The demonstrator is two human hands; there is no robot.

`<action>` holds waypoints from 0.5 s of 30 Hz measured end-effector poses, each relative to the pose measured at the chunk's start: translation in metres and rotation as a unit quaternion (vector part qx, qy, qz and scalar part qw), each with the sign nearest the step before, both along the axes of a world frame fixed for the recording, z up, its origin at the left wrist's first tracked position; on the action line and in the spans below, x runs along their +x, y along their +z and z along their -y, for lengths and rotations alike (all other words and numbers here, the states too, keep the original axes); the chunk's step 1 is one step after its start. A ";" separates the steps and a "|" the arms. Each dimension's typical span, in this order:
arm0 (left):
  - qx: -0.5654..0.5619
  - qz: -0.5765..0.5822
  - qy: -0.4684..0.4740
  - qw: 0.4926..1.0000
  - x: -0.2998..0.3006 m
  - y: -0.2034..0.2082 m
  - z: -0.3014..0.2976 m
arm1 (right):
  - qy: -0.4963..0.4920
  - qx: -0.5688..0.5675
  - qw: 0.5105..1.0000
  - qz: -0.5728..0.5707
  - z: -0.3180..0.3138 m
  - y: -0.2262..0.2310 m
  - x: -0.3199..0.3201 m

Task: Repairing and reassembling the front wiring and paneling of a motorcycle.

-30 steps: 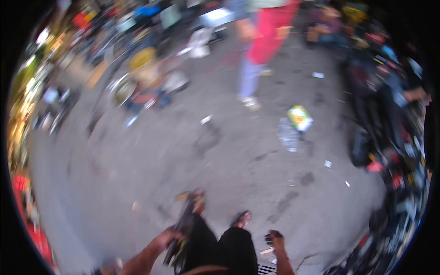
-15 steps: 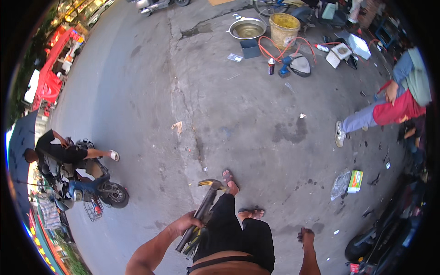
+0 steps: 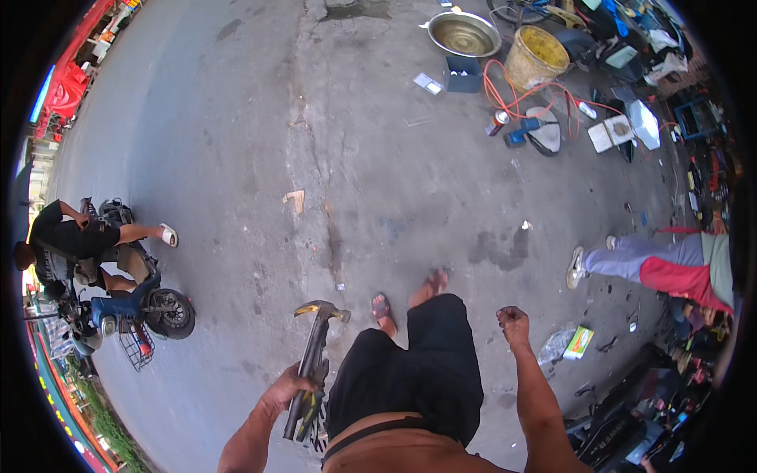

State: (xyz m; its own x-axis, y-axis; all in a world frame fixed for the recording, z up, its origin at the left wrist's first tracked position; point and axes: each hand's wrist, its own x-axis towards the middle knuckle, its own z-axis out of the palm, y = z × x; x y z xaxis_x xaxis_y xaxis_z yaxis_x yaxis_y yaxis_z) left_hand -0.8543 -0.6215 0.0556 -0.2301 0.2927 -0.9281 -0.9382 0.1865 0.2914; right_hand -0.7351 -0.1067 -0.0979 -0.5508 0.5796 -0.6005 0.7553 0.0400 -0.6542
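Note:
My left hand (image 3: 290,385) is wrapped round a claw hammer (image 3: 315,339), its head up with a yellowish claw and its long dark handle slanting down past the palm. Bundled in the same grip are several other hand tools (image 3: 313,410) with black and yellow parts, partly hidden by the fingers and too crowded to tell apart. Out to the right, my right hand (image 3: 514,325) hangs away from everything with its fingers curled in, and nothing shows in it. Below are my black shorts and sandalled feet on grey pavement.
Ahead right stand a metal basin (image 3: 465,35), a yellow-stained bucket (image 3: 536,59), an orange hose (image 3: 505,98), a spray can (image 3: 497,122) and a blue power tool (image 3: 520,132). A person (image 3: 670,264) is at right, near a motorbike (image 3: 623,418). A rider sits on a scooter (image 3: 138,303) at left.
My stride has changed, the other foot now ahead. The hammer swung left and stands more upright, still held. My right hand rose forward. The basin and bucket appear farther right.

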 end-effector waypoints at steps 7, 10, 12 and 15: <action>-0.021 -0.027 -0.051 0.998 -0.104 -0.031 -0.057 | 0.076 0.034 0.994 0.075 -0.070 -0.040 -0.149; -0.004 -0.010 0.022 1.000 -0.154 -0.027 -0.092 | 0.204 0.183 0.954 0.120 -0.096 -0.043 -0.256; -0.011 -0.001 0.009 1.000 -0.160 -0.006 -0.105 | 0.218 0.190 0.945 0.151 -0.102 -0.023 -0.280; -0.001 -0.017 -0.007 1.000 -0.208 -0.037 -0.126 | 0.195 0.051 0.978 0.045 -0.134 -0.057 -0.342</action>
State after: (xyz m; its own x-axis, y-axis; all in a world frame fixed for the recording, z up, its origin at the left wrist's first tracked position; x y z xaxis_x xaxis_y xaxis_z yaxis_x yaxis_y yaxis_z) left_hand -1.0623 -0.4953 0.0190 -0.2571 0.2937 -0.9207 -0.9252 0.2005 0.3223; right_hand -1.0773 0.0270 -0.1547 -0.6895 0.3955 -0.6067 0.7240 0.3978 -0.5635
